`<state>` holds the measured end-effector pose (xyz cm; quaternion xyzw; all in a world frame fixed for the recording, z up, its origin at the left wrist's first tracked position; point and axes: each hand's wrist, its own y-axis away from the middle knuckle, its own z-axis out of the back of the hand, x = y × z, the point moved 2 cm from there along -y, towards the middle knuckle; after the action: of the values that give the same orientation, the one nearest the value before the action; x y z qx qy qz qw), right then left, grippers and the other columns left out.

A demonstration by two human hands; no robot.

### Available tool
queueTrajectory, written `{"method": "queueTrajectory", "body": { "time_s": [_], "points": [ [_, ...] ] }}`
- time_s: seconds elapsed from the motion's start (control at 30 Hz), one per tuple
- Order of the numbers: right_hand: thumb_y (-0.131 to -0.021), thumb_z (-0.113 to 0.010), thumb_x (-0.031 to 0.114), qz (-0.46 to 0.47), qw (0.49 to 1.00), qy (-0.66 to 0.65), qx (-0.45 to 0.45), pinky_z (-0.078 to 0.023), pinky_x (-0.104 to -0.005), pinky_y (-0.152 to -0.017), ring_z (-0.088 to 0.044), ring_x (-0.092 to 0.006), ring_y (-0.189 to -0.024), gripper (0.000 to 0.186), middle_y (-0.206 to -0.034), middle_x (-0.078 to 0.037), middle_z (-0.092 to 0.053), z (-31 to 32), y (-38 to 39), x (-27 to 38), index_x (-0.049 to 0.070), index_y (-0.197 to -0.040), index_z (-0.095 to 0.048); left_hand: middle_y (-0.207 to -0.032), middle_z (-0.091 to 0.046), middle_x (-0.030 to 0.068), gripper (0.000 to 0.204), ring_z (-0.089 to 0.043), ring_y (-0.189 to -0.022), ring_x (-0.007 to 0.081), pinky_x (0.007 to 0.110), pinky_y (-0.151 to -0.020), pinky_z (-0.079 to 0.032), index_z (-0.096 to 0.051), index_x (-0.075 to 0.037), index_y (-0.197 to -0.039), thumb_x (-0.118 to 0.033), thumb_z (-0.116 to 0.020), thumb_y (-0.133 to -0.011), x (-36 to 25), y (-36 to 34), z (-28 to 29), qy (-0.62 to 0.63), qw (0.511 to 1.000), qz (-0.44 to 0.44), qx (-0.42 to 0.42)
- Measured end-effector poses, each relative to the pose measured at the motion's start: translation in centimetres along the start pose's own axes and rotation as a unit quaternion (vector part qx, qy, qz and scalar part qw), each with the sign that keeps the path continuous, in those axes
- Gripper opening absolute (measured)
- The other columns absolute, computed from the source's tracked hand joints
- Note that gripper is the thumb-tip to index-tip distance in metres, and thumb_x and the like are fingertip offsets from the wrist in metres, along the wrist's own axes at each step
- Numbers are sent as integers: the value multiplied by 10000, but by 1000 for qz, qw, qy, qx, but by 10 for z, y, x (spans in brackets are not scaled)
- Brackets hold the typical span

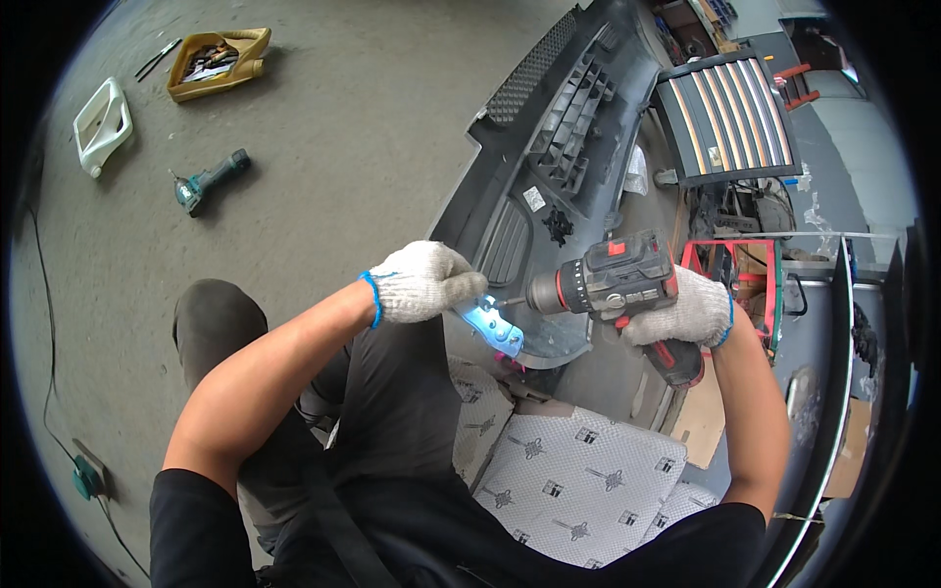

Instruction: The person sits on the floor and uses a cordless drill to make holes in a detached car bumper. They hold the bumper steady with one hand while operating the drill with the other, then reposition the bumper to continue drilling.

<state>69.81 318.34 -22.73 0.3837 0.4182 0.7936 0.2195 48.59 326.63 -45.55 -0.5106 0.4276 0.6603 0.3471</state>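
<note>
Head view: left gloved hand (428,282) pinches bluish bracket (495,328) at near end of bumper (515,186); right gloved hand (691,309) grips cordless drill (619,279), bit (512,302) at bracket's top. Left of bumper's long edge, wide floor (343,127); right of bumper, striped cabinet (725,118) stands close. Far left of bumper: yellow cut-open jug (216,88) holding loose tools (211,63); white jug (96,154) nearby, contents unclear.

Upper left floor: yellow, cut-open plastic jug (211,89) holding assorted small tools; white, cut-open plastic container (95,150) beside it. Teal-and-black cordless power tool (209,184) lies nearer. Lower left: round teal fitting (86,477) on a thin dark cable (41,294). Upper right: dark cabinet with pale horizontal stripes (730,118).
</note>
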Motion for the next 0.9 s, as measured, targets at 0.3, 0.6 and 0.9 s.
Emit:
{"method": "queueTrajectory", "body": {
  "time_s": [0.3, 0.6, 0.9],
  "points": [
    [-696, -786, 81, 50, 984, -169, -21, -600, -375, -649, -711, -229, -701, 457, -934, -129, -732, 4, -4, -77, 19, -1137, -684, -890, -731, 130, 369, -696, -867, 245, 380, -806, -538, -794, -80, -996, -393, -599, -991, -4, 0, 2, -1, 1000, -24, 15],
    [-725, -806, 100, 133, 942, -306, -33, -612, -371, -664, -725, -226, -715, 539, -1022, -176, -744, -43, 1, -141, 41, -1239, -656, -953, -736, 158, 391, -698, -930, 277, 379, -848, -538, -770, -48, -1043, -395, -601, -985, -14, 8, 6, 21, 1000, -14, 16],
    [-715, -832, 107, 176, 924, -320, -118, -632, -362, -647, -745, -238, -730, 620, -1023, -198, -744, -62, 28, -147, -14, -1283, -615, -995, -711, 149, 335, -705, -981, 317, 410, -884, -556, -697, -66, -1189, -248, -695, -907, -30, 9, 3, -71, 963, -225, -128]
  ]
}}
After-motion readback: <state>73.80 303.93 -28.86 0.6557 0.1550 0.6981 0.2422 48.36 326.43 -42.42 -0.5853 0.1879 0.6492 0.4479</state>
